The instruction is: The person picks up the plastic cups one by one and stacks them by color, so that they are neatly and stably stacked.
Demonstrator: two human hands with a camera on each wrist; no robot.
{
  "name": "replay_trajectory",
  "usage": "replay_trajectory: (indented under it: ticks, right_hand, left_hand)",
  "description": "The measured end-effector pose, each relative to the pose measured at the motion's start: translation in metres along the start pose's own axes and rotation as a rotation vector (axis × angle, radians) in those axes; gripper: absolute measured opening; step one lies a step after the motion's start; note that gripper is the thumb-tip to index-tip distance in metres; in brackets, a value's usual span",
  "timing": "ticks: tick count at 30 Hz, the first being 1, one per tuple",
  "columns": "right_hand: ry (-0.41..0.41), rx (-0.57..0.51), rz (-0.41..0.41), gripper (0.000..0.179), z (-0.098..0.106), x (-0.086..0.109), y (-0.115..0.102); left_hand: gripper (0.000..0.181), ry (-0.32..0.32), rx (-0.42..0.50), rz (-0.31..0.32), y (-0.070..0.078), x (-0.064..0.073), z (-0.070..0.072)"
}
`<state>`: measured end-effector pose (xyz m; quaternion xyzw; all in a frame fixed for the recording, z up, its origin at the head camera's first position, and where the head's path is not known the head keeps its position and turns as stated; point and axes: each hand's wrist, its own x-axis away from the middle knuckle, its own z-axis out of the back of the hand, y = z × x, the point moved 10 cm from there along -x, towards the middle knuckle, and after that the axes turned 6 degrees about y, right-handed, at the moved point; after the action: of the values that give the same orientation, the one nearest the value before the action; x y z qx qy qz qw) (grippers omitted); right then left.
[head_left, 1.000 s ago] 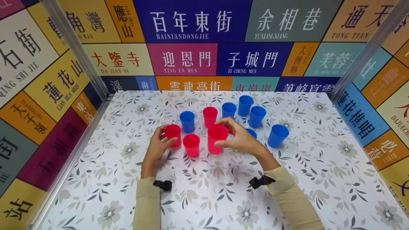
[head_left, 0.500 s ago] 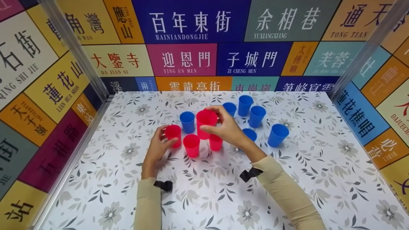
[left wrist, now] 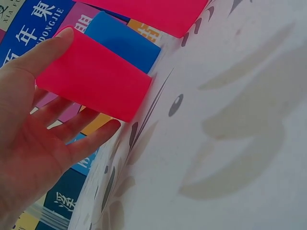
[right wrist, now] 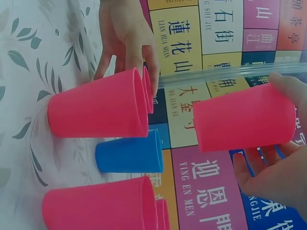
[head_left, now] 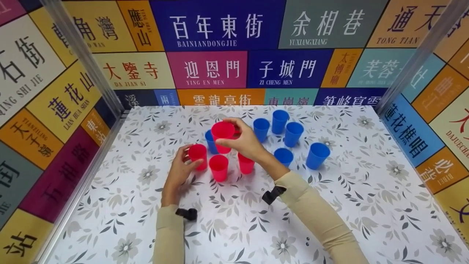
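Note:
My right hand [head_left: 246,141] grips a red plastic cup [head_left: 222,131] by its side, thumb on the near face, and holds it up. In the head view it overlaps a blue cup [head_left: 210,142]; in the right wrist view the raised cup [right wrist: 247,120] is clear of the others. My left hand [head_left: 181,164] is round another red cup [head_left: 199,157] standing on the table, thumb by the rim [left wrist: 96,76] and fingers on the far side. Two upright red cups, one in the middle [head_left: 218,169] and one further right [head_left: 245,165], stand nearby. A further red cup is mostly hidden behind my right hand.
Several blue cups stand upright to the right, including a near one [head_left: 283,157], a rightmost one [head_left: 318,156] and a back one [head_left: 280,123]. The table [head_left: 234,227] has a flowered cover. Sign-printed panels [head_left: 209,69] wall it at the back and sides.
My right hand has carried its red cup left and away from me, off the right-hand red cup and over to the left blue cup. My left hand has stayed at its cup.

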<state>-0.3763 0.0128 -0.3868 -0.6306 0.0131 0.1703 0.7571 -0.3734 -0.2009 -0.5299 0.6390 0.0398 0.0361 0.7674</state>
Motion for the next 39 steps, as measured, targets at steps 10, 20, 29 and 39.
replay_trajectory:
  ticks: [10,20,29,39]
  right_hand:
    - [0.001,-0.030,-0.042,0.067,-0.018,-0.011,0.003]
    - [-0.007,-0.080,-0.074,0.067,-0.048,-0.014,0.014]
    - [-0.010,-0.124,-0.096,0.068,-0.061,-0.021,0.016]
    - [-0.034,-0.067,-0.139,0.068,-0.076,-0.025,0.033]
  left_hand:
    - [0.071,-0.010,0.001,-0.064,0.004,0.001,0.001]
    - [0.069,0.000,-0.006,-0.067,0.005,0.001,0.001]
    - [0.069,-0.006,-0.012,-0.055,0.005,-0.001,0.000]
    - [0.071,-0.009,0.020,-0.053,0.003,0.000,0.000]
